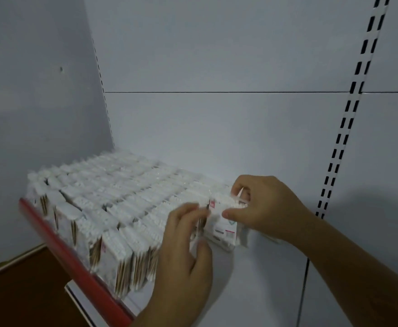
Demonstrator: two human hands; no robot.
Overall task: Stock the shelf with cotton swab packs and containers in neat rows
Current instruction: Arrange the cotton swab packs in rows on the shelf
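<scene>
The pack of cotton swabs (224,223) stands at the right end of the stocked block, about midway back on the shelf (259,291), its printed face turned toward the bare part of the board. The right hand (264,206) has it in a closed grip, thumb on the near face and fingers curled over the top and far side. The left hand (188,246) presses against the neighbouring packs just beside it, fingers bent over their tops; whether that grip is pinching anything or only steadying the row I cannot tell (the picture is smeared by motion there).

To the left, the rows of packs (113,208) fill the shelf back to the corner, standing upright and touching one another, with the front ones up against the red shelf edge (75,263). The whole right half of the shelf is bare, up to the slotted upright (349,109) on the back wall.

My guess is the pack is being seated as the start or next piece of a new column. The risk is plain enough: these packs are thin, tall and soft, with nothing on their right to lean on, so a push from the left hand or a crooked placement could tip the end ones over sideways and spoil the line.
</scene>
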